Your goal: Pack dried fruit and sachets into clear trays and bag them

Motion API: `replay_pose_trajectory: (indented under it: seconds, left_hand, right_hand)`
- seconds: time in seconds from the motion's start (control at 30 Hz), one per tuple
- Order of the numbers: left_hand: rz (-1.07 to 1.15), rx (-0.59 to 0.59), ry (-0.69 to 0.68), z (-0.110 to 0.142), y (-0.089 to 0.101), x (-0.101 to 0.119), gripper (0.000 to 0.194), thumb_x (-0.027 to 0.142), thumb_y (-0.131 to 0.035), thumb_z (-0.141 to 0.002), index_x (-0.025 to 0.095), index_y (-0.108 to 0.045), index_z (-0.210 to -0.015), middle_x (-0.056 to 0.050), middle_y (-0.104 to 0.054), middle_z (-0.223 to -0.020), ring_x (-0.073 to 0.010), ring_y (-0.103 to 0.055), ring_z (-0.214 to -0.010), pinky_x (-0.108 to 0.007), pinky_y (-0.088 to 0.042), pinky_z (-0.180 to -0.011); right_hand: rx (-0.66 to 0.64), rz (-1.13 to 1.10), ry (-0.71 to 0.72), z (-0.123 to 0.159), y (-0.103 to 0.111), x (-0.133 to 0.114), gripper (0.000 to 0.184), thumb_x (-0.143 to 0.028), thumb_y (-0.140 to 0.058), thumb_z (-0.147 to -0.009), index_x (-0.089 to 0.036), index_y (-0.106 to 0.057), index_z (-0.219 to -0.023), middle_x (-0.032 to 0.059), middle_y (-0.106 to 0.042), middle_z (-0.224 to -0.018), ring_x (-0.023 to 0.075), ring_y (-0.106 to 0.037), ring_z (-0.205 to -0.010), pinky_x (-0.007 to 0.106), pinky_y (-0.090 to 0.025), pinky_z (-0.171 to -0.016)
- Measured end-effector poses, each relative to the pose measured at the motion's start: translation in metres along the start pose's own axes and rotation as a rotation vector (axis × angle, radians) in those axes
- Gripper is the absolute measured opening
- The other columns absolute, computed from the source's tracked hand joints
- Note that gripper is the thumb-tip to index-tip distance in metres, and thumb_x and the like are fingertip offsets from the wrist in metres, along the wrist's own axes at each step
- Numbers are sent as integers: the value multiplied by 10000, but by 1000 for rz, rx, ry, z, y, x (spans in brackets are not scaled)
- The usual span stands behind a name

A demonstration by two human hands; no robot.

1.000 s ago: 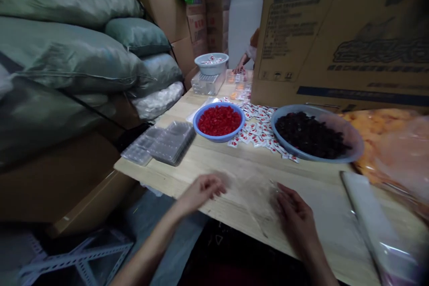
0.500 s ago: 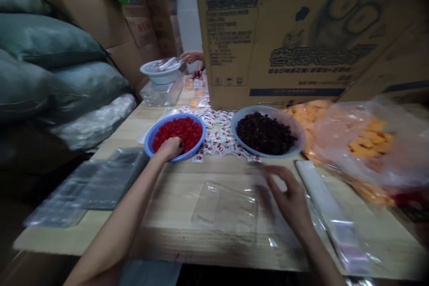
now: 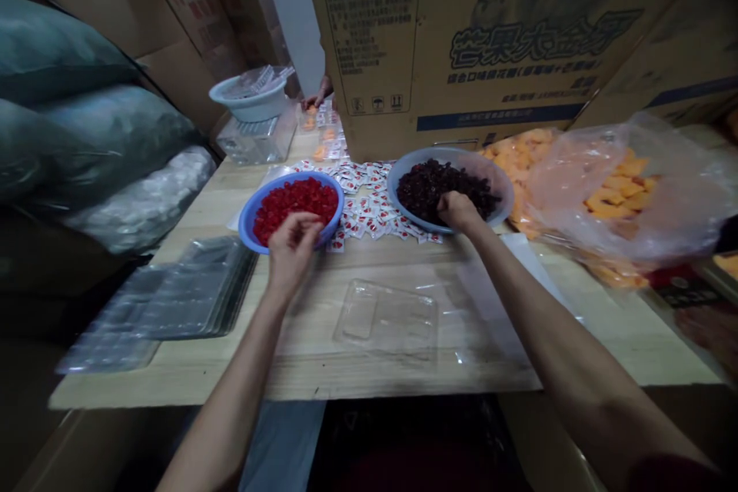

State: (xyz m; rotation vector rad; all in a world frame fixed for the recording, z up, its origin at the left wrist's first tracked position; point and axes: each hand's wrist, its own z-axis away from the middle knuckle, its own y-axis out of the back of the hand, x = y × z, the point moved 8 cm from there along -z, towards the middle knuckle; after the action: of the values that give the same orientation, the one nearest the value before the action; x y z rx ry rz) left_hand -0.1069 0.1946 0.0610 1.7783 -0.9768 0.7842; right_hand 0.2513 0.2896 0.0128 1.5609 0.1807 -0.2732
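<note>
My left hand hangs with curled fingers over the near rim of a blue plastic bowl heaped with glossy red dried fruit pieces. Whether those fingers hold a piece is hidden. My right hand reaches into dark dried fruit in a grey-blue bowl, its fingertips buried among the pieces. Between my forearms, a clear plastic compartment tray lies on the wooden table. Small white-and-red sachets are scattered between and behind the bowls.
A stack of clear trays lies to the left. A plastic bag of orange dried mango sits at right. At the far end, a co-worker's hand is near a white bowl. Large cardboard boxes and sacks wall the table.
My right hand has moved forward from above the clear tray into the dark fruit bowl. My left hand has drawn back to the red bowl's near rim. The view has shifted slightly.
</note>
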Motion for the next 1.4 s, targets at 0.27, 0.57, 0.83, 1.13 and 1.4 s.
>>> replay_pose_trajectory:
  seconds: [0.27,0.57,0.83,1.13,1.4]
  left_hand:
    - [-58,-571,-157,125,-155,61,75,202,-621,-898,190,-685,-934,-46,-685,-895,-189,-626,-880,-334,-481,-842]
    - [-200,-540,-255,130,-152,56,183,246,-555,-946,209,-734,-926,-69,-642,-939,-211,-566,-952,-365,-466,-871]
    - [-311,-34,-195,35,-32,35,175,261,-531,-938,206,-683,-1006,-81,-671,-1031,-214,-613,-1007,-370,-478,-936]
    - [-621,-502,272,-73,-19,-81,29,210,-665,-640,199,-692,-641,-41,-715,-700,-214,-643,-711,-277,-473,-694]
    - [-525,-443,236,-65,-10,-80,60,258,-608,-606,210,-636,-629,-15,-687,-670,-190,-616,-669,-258,-447,-611]
  right_hand:
    - [436,-838,247,112,44,6,203,-272,-590,-879,-198,-647,-1059,49,-679,-931,191,-623,-821,320,-502,-756]
    - [160,-591,348,227,-32,-32,81,-157,-601,-907,-209,-661,-896,40,-672,-877,226,-577,-912,376,-423,-828]
    - [149,-405,484,220,-31,-38,193,-163,-586,-938,-255,-730,-1029,70,-632,-1016,253,-523,-1012,407,-374,-828]
    - [149,-454,420,252,-1,-40,227,-291,-607,-937,-272,-670,-1155,98,-632,-1111,291,-537,-1069,478,-403,-890]
    - [55,-351,527,287,-43,-56,220,-114,-599,-907,-261,-696,-1039,56,-681,-1066,260,-546,-1098,453,-377,-942]
